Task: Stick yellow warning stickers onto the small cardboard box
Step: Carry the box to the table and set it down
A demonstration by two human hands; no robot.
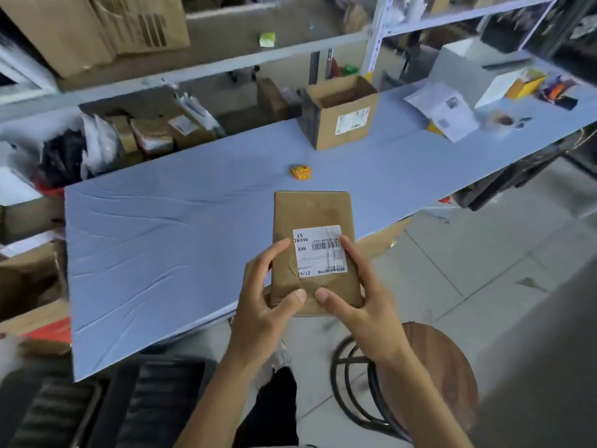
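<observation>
Two hands: the left hand (269,305) and the right hand (357,302) both grip the near end of the small cardboard box (315,250), lifted over the table's front edge.
Box position: held flat-face-up, long axis running away from the person, far end above the blue table (168,240), near end past the table edge and over the floor.
Box face: a white shipping label (318,250) with a barcode sits on the upper face; no yellow sticker shows on it.
Left grip: thumb pressed on the near top face, fingers curled along the left side edge, closed on the box.
Right grip: thumb on the near top face beside the left thumb, index finger laid along the right edge over the label's corner, closed on the box.
Open room: wide bare blue surface left of the box and beyond it, up to a crumpled yellow wad (301,172) lying well apart from the box.
Far edge: an open cardboard carton (340,113) stands near the table's back edge; papers (442,109) lie further right.
Near obstacles: a round wooden stool (433,376) sits under the right forearm; a dark chair (106,405) is at lower left.
Hidden: the box's underside and the fingers beneath it cannot be seen.
Hard to make out: the wad is too blurred to tell whether it is stickers; shelf contents behind are smeared.
</observation>
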